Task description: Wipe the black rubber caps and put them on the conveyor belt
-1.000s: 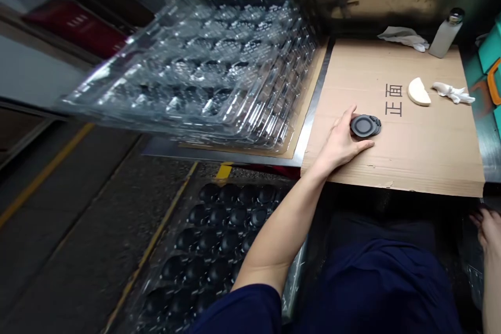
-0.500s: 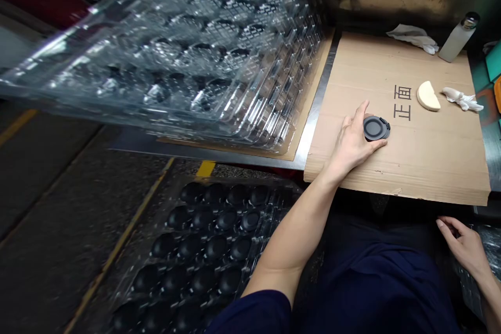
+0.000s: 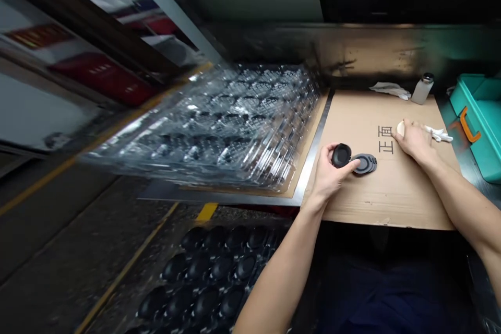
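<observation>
My left hand [image 3: 327,173] grips a small black round case part [image 3: 342,155] between thumb and fingers, tilted up above the cardboard. Right beside it, by my thumb tip, a dark grey round disc-like part [image 3: 364,165] with small tabs lies on the cardboard; I cannot tell whether the two are joined. Over to the right, my right hand [image 3: 417,142] has its fingers closed over a cream sponge [image 3: 400,128], most of which they hide. A crumpled white cloth [image 3: 440,134] lies just past that hand.
Cardboard [image 3: 364,203] with black written characters covers the worktop. Behind stand a white bottle [image 3: 422,90] and a white tissue [image 3: 389,88]. A teal box [image 3: 477,130] sits right. Stacked clear plastic trays [image 3: 219,135] fill the left; a tray of black round parts [image 3: 223,266] is below.
My right hand has come up from beside my lap onto the sponge. My left hand now holds a raised black part beside the grey disc. The view has tilted upward.
</observation>
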Action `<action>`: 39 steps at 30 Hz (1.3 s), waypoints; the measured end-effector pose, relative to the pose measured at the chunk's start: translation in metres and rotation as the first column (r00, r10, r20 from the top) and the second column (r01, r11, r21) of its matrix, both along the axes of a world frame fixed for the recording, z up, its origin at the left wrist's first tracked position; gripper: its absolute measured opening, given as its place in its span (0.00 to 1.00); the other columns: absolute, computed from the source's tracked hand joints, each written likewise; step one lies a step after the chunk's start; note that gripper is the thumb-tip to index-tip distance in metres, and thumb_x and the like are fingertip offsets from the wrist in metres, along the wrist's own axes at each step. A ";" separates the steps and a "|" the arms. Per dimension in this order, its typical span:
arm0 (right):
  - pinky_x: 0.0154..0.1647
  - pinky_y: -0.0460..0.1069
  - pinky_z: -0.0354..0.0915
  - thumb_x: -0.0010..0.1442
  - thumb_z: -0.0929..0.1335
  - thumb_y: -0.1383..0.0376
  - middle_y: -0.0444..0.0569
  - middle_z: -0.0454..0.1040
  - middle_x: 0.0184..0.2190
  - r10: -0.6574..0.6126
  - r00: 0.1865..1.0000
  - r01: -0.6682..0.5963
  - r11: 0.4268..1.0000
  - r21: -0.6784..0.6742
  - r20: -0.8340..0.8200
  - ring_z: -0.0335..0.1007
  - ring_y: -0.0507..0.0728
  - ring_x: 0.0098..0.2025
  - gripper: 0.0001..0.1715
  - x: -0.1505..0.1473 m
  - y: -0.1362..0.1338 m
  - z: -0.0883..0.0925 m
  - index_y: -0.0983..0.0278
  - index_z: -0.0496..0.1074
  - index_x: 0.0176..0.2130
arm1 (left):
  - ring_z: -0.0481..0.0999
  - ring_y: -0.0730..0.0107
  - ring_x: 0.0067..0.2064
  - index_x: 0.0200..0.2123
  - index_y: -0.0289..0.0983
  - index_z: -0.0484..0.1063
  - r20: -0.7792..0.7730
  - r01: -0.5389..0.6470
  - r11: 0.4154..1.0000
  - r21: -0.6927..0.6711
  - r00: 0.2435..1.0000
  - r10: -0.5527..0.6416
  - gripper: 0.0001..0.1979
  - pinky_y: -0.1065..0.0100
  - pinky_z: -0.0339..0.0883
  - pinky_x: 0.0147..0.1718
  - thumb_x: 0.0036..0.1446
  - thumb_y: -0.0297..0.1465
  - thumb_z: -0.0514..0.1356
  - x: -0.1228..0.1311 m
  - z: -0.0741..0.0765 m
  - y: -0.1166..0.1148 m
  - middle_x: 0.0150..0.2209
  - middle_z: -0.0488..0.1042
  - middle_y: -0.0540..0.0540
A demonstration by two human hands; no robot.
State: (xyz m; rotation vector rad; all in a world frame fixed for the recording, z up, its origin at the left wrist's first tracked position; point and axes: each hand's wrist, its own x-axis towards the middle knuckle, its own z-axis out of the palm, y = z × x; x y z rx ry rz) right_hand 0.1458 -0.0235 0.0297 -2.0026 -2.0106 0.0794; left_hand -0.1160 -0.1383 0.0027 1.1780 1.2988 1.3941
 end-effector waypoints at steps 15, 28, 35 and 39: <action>0.60 0.59 0.70 0.66 0.67 0.43 0.60 0.77 0.59 0.257 0.679 -0.170 0.966 0.193 -0.687 0.75 0.65 0.57 0.40 -0.013 0.002 -0.017 0.67 0.68 0.65 | 0.74 0.73 0.38 0.50 0.40 0.62 -0.023 0.342 0.939 -0.047 0.939 -0.343 0.42 0.69 0.70 0.40 0.34 0.31 0.81 0.077 0.006 0.140 0.42 0.73 0.51; 0.61 0.66 0.68 0.67 0.66 0.46 0.62 0.76 0.60 0.033 0.788 0.080 0.985 0.155 -0.615 0.73 0.72 0.59 0.38 -0.018 0.006 -0.016 0.65 0.65 0.67 | 0.85 0.60 0.39 0.49 0.33 0.74 0.502 0.567 0.800 -0.197 0.759 -0.415 0.21 0.63 0.80 0.40 0.68 0.46 0.62 0.066 0.015 0.134 0.43 0.83 0.37; 0.58 0.61 0.71 0.72 0.58 0.42 0.61 0.75 0.62 0.190 0.798 -0.024 0.958 0.285 -0.571 0.75 0.69 0.59 0.42 -0.032 -0.005 -0.010 0.64 0.58 0.73 | 0.84 0.54 0.51 0.41 0.31 0.77 0.777 0.602 0.773 -0.200 0.578 -0.250 0.15 0.51 0.77 0.56 0.67 0.29 0.50 0.053 0.024 0.136 0.43 0.83 0.35; 0.50 0.63 0.72 0.74 0.55 0.43 0.61 0.83 0.48 0.070 0.972 -0.070 0.998 0.007 -0.225 0.81 0.71 0.47 0.42 -0.047 -0.005 0.000 0.59 0.51 0.77 | 0.83 0.55 0.52 0.36 0.34 0.76 0.790 0.609 0.779 -0.150 0.548 -0.276 0.18 0.50 0.75 0.59 0.71 0.32 0.48 0.061 0.023 0.132 0.39 0.83 0.38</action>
